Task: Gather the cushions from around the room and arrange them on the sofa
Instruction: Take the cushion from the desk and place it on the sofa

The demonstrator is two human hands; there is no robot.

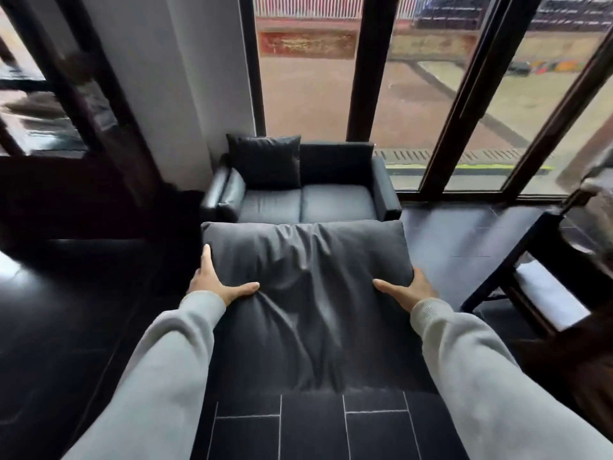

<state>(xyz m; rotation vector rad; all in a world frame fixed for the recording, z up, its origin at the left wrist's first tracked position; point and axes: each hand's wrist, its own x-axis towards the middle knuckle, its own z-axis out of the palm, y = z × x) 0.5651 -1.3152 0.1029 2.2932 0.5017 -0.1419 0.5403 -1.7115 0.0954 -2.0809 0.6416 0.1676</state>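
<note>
A large dark cushion (308, 293) is held out before the sofa (305, 187), gripped at its sides by the left hand (215, 280) and right hand (411, 290). It is best stood upright on the free right seat, beside the propped cushion (265, 161).

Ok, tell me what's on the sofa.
One cushion leans upright against the sofa back on the left seat. The right seat is bare. The held cushion hides the sofa's front edge.

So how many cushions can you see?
2. One cushion leans upright against the left side of the sofa back. The other cushion is held in front of the sofa by the left hand and right hand. More may be out of view.
</note>
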